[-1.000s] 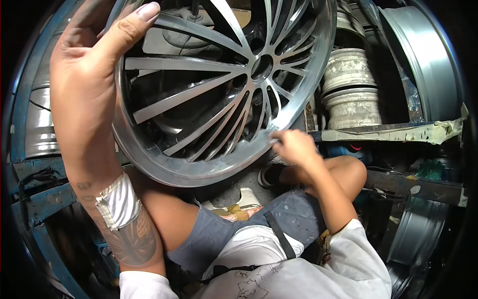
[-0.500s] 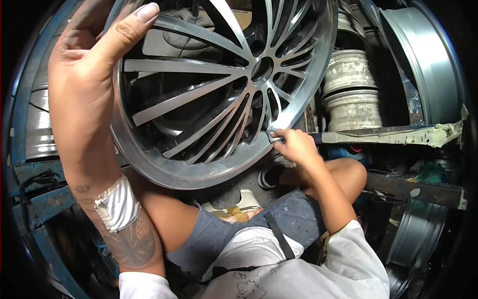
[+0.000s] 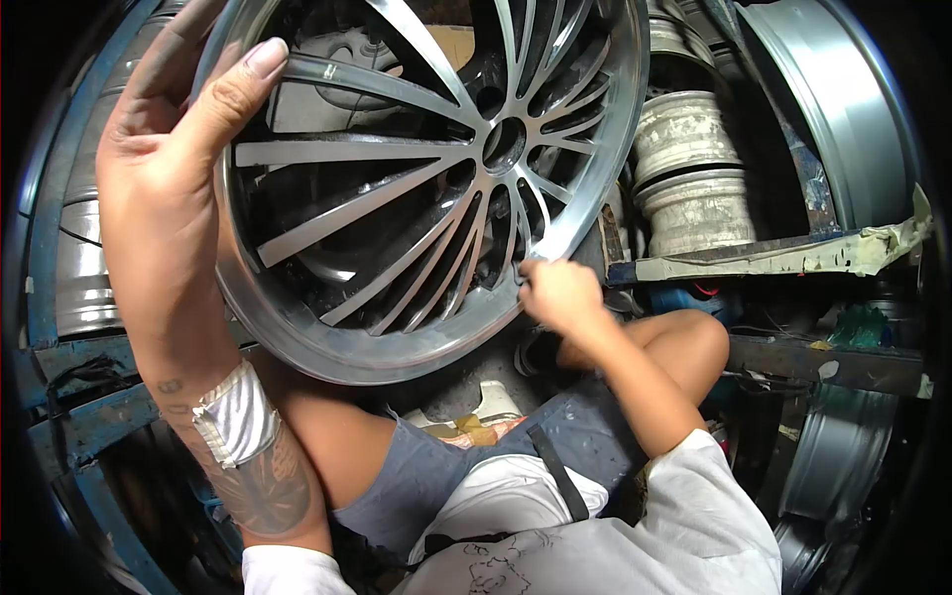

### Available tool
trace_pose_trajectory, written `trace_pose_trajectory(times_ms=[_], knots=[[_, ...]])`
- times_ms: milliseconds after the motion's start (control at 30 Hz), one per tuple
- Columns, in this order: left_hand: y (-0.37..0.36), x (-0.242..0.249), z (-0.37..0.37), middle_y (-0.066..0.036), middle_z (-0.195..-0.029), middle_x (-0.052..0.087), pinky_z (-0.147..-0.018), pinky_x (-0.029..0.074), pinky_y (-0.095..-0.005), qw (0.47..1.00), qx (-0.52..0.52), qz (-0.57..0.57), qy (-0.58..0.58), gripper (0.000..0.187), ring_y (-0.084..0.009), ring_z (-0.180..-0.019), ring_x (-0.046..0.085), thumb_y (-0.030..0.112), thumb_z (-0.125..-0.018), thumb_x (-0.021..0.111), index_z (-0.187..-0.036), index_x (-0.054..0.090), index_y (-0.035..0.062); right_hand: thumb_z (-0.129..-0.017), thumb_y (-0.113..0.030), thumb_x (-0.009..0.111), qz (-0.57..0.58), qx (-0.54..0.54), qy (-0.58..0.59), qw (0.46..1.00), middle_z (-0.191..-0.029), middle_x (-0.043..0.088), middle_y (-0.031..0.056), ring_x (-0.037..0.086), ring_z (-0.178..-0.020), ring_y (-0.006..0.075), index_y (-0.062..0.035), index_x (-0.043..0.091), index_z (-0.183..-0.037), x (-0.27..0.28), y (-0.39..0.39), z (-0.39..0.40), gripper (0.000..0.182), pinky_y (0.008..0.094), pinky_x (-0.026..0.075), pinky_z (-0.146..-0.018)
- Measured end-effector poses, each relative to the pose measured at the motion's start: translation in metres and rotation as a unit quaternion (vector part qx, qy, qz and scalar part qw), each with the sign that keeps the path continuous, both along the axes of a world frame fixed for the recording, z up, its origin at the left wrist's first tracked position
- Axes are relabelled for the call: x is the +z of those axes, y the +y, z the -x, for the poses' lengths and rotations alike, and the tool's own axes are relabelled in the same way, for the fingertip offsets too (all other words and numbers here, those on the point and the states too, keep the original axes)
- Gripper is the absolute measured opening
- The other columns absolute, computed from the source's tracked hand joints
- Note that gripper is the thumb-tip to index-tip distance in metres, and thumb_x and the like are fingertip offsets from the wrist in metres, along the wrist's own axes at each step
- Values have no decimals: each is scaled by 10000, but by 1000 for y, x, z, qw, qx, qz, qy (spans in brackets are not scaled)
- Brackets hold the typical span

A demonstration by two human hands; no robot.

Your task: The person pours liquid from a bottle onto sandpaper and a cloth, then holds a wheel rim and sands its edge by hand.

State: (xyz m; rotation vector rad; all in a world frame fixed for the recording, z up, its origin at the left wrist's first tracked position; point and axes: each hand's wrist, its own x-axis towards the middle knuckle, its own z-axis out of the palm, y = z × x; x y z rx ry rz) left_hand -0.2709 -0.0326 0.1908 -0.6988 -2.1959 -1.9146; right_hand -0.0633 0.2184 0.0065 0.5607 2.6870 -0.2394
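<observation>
A large alloy wheel rim (image 3: 347, 352) with silver-faced spokes and black recesses stands tilted before me, above my lap. My left hand (image 3: 188, 119) grips its upper left edge, thumb on the front face and the other fingers partly hidden behind it. At the lower right of the lip, my right hand (image 3: 563, 297) is closed, its fingertips pressed on the metal. Between those fingertips and the lip is a small dark grey piece, too blurred and covered to name.
On the right, stacked, worn wheel rims (image 3: 694, 208) sit on a rack, whose front beam (image 3: 773, 260) has peeling tape. A silver rim (image 3: 828, 109) stands at far right, another rim (image 3: 838, 451) below. Blue metal framing (image 3: 94, 397) runs along the left, beside shiny rims (image 3: 87, 268).
The wheel rim has shifted slightly left in view, both hands with it. My right hand has moved a little left along the lip, its fingers more curled and blurred.
</observation>
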Motion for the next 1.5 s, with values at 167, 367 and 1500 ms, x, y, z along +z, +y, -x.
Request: trace_pose_trajectory(times_ms=[167,367,1500], knots=[[-2,-1,2,-128,-1204,739,-1007,558,-342,1000,-9,2,-6,445,-203,-1118,714,165,-947,766,-1363,663,45,-864,-301,673,39,-30,-11,999,-950,760,217,749,-927,378,-179,760,-1193,6,17,9,362,500,596,-849],[2,-3,6,-141,-1276,718,-1040,549,-344,999,-19,-17,31,444,-219,-1191,692,136,-953,737,-1380,653,48,-834,-281,687,60,-34,-23,997,-984,770,191,756,-916,371,-137,770,-1144,17,1,7,352,488,602,-851],[9,7,-4,-167,-1295,705,-985,582,-338,999,-24,-41,-13,512,-226,-1138,715,59,-901,736,-1399,628,6,-853,-354,690,112,-71,-42,990,-1007,771,182,746,-980,370,-203,757,-1213,21,5,-22,396,496,587,-898]])
